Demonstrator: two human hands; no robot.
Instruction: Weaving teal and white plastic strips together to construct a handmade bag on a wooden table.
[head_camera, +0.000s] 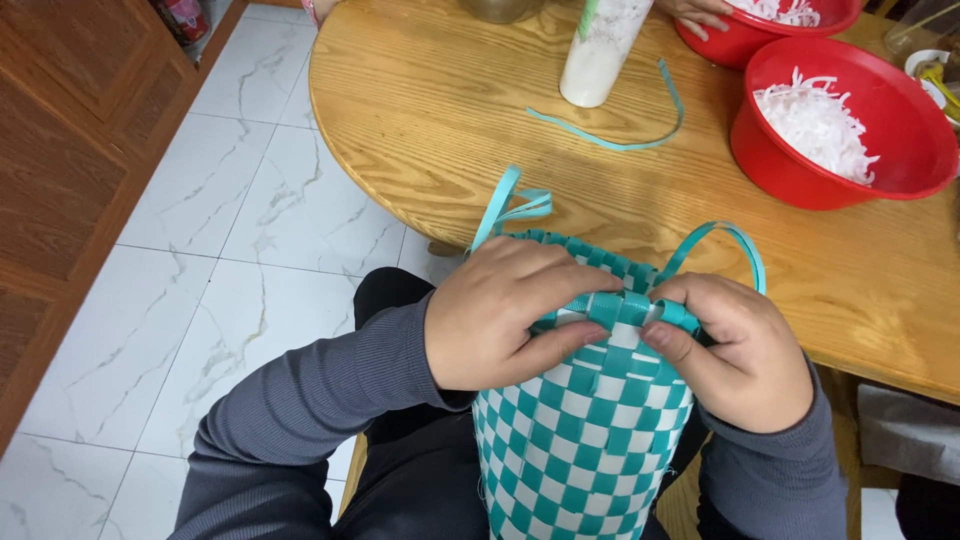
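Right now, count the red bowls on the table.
2. One red bowl sits at the table's right side, holding white shreds. The other red bowl is behind it at the top edge, partly cut off by the frame. More may lie outside the view.

A teal-and-white checkered woven basket (575, 440) stands upright on the person's lap, loose teal strips (510, 205) sticking up from its rim.

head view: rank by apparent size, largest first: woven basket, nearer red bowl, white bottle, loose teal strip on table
1. Woven basket, though it sits closest to the camera, so that inflates it.
2. Nearer red bowl.
3. White bottle, top cut off by the frame.
4. Loose teal strip: long but very thin, so its place against the bottle is unsure.
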